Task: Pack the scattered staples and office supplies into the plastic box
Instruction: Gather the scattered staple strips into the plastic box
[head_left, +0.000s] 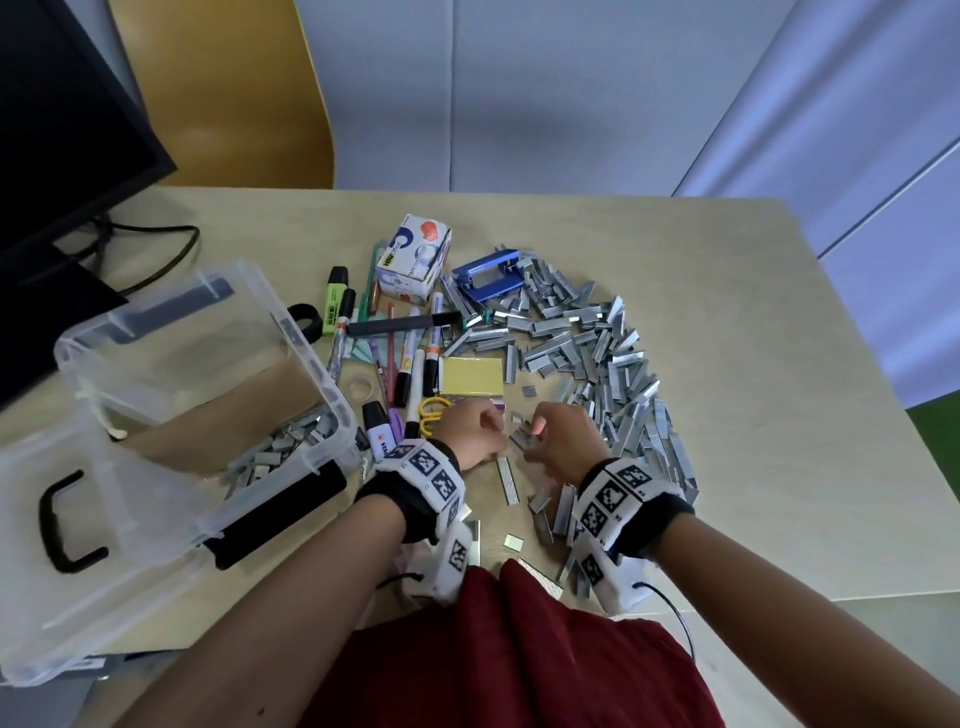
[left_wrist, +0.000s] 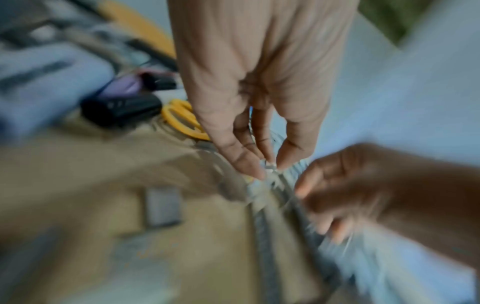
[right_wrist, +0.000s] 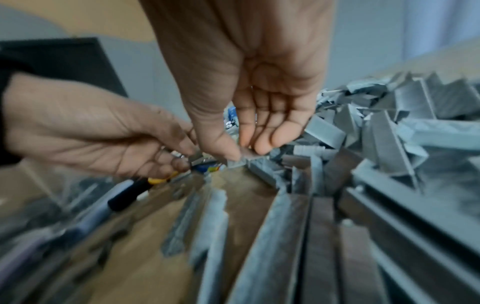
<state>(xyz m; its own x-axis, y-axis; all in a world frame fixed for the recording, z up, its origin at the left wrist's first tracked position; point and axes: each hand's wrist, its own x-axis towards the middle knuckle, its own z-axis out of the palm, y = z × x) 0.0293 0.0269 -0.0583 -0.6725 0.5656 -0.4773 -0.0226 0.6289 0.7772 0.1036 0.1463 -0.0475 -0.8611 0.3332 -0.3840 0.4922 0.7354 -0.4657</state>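
Observation:
A clear plastic box (head_left: 311, 358) stands open at the left, with several staple strips (head_left: 280, 447) in its near corner. A big pile of grey staple strips (head_left: 597, 353) curves across the table's middle and right. My left hand (head_left: 500, 441) and right hand (head_left: 531, 440) meet close together at the pile's near-left end. In the left wrist view, the left hand (left_wrist: 269, 167) pinches a small clump of staples. In the right wrist view, the right hand (right_wrist: 242, 157) pinches a short staple strip (right_wrist: 237, 162) off the table, beside the left hand (right_wrist: 187, 158).
Markers and highlighters (head_left: 410, 358), yellow sticky notes (head_left: 472, 375), yellow scissors (head_left: 434, 413), a blue hole punch (head_left: 488, 280) and a small cardboard box (head_left: 415, 260) lie between box and pile. A dark monitor (head_left: 62, 130) stands at the far left. The table edge (head_left: 883, 415) runs along the right.

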